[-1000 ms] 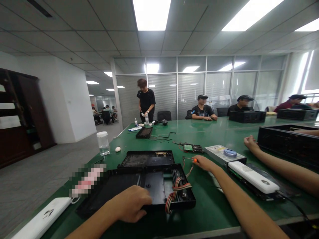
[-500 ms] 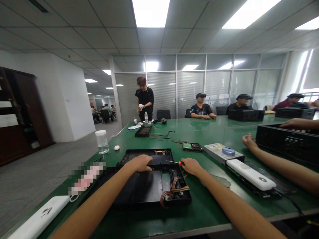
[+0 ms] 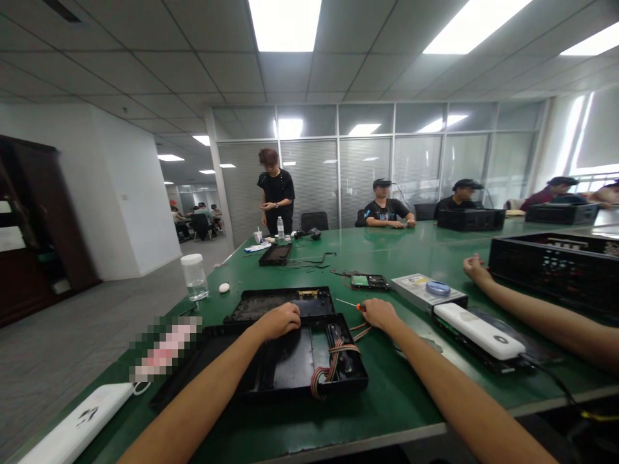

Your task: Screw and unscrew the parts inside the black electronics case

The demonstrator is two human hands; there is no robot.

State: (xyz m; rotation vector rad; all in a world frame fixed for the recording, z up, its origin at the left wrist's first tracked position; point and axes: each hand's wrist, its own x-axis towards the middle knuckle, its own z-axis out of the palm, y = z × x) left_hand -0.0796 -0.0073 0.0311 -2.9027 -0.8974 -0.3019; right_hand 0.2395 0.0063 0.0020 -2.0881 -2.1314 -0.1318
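My right hand [image 3: 380,314] is closed round a screwdriver [image 3: 359,307] with an orange handle, its thin shaft pointing left, just off the case's right side. My left hand [image 3: 280,321] hovers over or rests at the back of an open black case [image 3: 290,361]; its fingers are curled, and what they hold, if anything, is hidden. Striped ribbon cables [image 3: 333,364] are bundled at the case's right end. Directly behind lies a second black panel [image 3: 271,304] with a small gold-coloured part [image 3: 309,294] on it.
On the right are a metal drive box [image 3: 418,290], a white power bank [image 3: 476,330] and a co-worker's arm [image 3: 536,309] beside a black chassis [image 3: 556,274]. A circuit board [image 3: 370,281] lies farther back. At left stand a clear jar [image 3: 195,277] and a long white object [image 3: 80,422].
My right hand has drawn slightly right with the screwdriver, away from the case. My left hand's fingers have curled in. A co-worker's other hand has left the chassis.
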